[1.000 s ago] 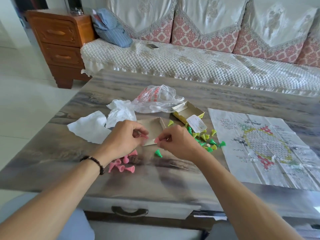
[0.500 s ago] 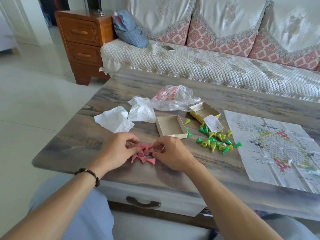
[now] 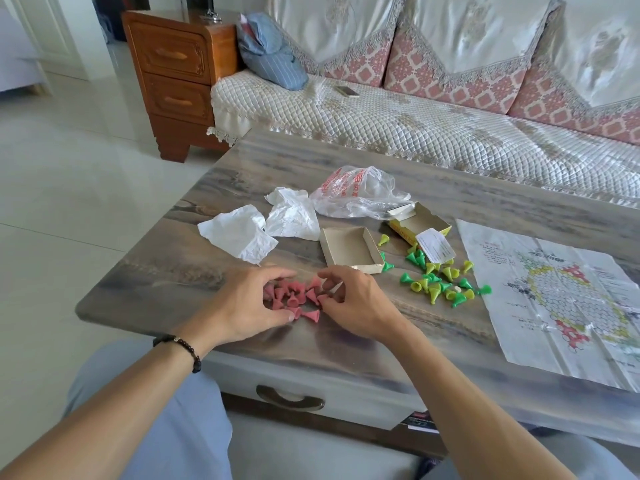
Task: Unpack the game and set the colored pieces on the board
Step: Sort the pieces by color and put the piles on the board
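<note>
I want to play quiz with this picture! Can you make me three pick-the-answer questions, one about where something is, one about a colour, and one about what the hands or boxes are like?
1. Where is the paper game board?
A. on the sofa
B. flat on the table's right side
C. inside the plastic bag

2. What colour are the pieces between the hands?
A. pink
B. blue
C. black

3. What is in the cardboard box tray?
A. green pieces
B. tissue
C. nothing visible

Answers:
1 B, it lies unfolded on the table.
2 A, the left hand and right hand cup a pink cluster.
3 C, its inside looks bare.
</note>
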Demonstrator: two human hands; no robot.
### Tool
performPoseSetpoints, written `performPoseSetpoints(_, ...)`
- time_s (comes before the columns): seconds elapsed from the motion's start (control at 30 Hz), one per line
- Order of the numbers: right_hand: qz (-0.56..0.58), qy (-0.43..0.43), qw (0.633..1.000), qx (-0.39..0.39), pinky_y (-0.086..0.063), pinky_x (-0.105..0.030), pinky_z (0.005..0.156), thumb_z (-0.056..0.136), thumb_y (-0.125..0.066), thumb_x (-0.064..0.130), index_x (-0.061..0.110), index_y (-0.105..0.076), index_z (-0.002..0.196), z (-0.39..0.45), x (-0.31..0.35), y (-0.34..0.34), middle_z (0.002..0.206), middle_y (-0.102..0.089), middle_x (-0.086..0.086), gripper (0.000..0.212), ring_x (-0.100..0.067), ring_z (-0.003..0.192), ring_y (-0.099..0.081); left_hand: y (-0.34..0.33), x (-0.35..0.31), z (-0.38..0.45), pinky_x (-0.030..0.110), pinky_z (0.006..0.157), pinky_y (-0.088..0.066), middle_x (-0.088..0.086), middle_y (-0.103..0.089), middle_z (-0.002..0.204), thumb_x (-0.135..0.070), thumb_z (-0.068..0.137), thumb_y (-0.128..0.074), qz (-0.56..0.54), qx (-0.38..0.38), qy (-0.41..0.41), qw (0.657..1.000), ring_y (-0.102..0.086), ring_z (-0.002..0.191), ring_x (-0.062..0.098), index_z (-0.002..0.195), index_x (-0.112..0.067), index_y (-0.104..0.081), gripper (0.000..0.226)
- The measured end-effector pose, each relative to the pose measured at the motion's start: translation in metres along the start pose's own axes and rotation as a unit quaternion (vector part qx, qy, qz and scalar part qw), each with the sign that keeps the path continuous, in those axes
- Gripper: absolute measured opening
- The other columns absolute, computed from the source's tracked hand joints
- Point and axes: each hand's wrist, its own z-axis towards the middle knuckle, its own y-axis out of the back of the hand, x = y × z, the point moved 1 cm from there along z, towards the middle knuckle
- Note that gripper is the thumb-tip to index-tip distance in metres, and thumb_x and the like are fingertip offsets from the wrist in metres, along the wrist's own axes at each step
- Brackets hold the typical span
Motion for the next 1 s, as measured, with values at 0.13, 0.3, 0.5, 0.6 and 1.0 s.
performPoseSetpoints(0.13,0.005,-0.002,1.0,-0.022,-0.04,-0.009,0.063,0.079,-0.059,0.013,0.017,-0.061,0.12,-0.005,-0.008,0.01,0.099,-0.06,0.006,0.041,-0.006,0.071,-0.055,0.0,-0.004,0.009,0.025,0.1,-0.043,-0.02,-0.049,0.133,-0.038,0.071,-0.081,0.022,-0.01,-0.024,0.999,-0.048,0.118,-0.001,0.129,-0.027,-0.059,0.063)
performPoseSetpoints(0.3,-0.021,-0.019,0.994,-0.107,-0.038,-0.008,0.06,0.082,-0.057,0.012,0.016,-0.069,0.108,-0.008,-0.029,0.04,0.083,-0.062,0.013,0.028,-0.003,0.066,-0.056,-0.004,-0.015,0.034,0.028,0.081,-0.051,-0.022,-0.05,0.119,-0.046,0.075,-0.069,0.02,-0.063,-0.032,0.997,-0.053,0.103,-0.003,0.12,-0.027,-0.062,0.049)
performPoseSetpoints(0.5,-0.033,-0.131,0.963,-0.231,-0.045,-0.02,0.067,0.081,-0.063,0.016,0.017,-0.072,0.097,0.002,-0.09,0.097,0.079,-0.065,0.009,0.018,-0.007,0.068,-0.058,-0.043,-0.058,0.075,0.023,0.073,-0.048,-0.016,-0.057,0.1,-0.044,0.083,-0.063,0.048,-0.054,-0.093,0.993,-0.057,0.09,0.003,0.11,-0.03,-0.065,0.031)
performPoseSetpoints(0.6,-0.035,-0.194,0.944,-0.264,-0.042,-0.025,0.07,0.079,-0.066,0.019,0.014,-0.071,0.099,0.017,-0.123,0.123,0.08,-0.064,0.003,0.021,-0.02,0.083,-0.062,-0.065,-0.082,0.098,0.032,0.081,-0.049,-0.012,-0.06,0.105,-0.039,0.087,-0.061,0.069,-0.012,-0.135,0.988,-0.057,0.096,0.008,0.112,-0.027,-0.065,0.028)
performPoseSetpoints(1.0,0.148,-0.221,0.942,-0.203,-0.038,-0.019,0.046,0.087,-0.064,0.016,0.013,-0.064,0.071,0.047,-0.171,0.165,0.062,-0.054,0.001,0.017,-0.015,0.053,-0.048,-0.12,-0.131,0.194,0.037,0.079,-0.048,-0.001,-0.063,0.096,-0.043,0.087,-0.057,0.179,0.08,-0.142,0.97,-0.058,0.095,0.021,0.094,-0.028,-0.052,0.017)
